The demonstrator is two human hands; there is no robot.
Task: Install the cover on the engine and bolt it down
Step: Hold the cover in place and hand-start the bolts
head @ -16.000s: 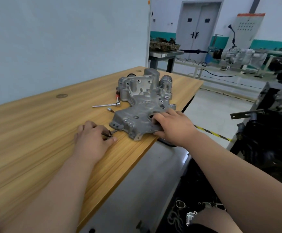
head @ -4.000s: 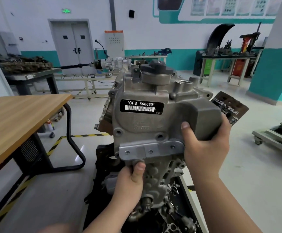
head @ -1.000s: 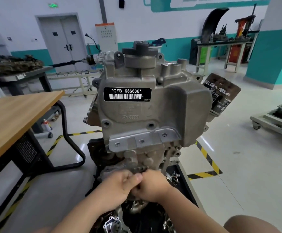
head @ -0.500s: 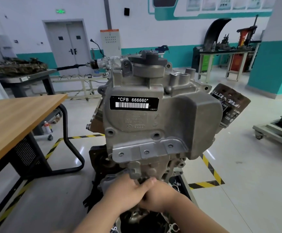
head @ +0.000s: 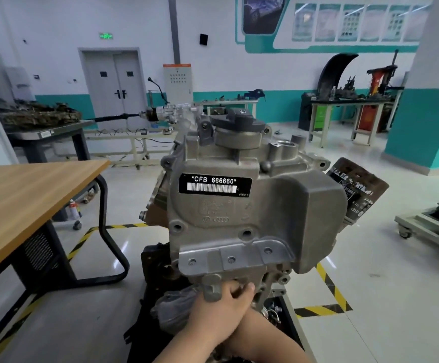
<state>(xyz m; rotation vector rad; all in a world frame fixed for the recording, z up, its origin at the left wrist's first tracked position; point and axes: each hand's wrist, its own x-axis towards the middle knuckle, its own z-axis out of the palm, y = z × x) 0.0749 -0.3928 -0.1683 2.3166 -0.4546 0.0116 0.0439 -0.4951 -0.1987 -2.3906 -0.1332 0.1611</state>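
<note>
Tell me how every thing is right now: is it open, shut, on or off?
Engine: upright.
Cap: on top of the engine, closed.
Cover: against the engine's lower front; no bolts visible.
Left hand: on the cover, fingers curled; what it holds is hidden.
Right hand: mostly hidden behind the left hand.
Filter: sticking out tilted at the engine's side.
Door: shut.

To your left stands a wooden table on a black frame, over a pale glossy floor marked with yellow-black tape. Ahead, the far wall is white above a teal band, with grey double doors, a green exit sign and a cluttered workbench.
</note>
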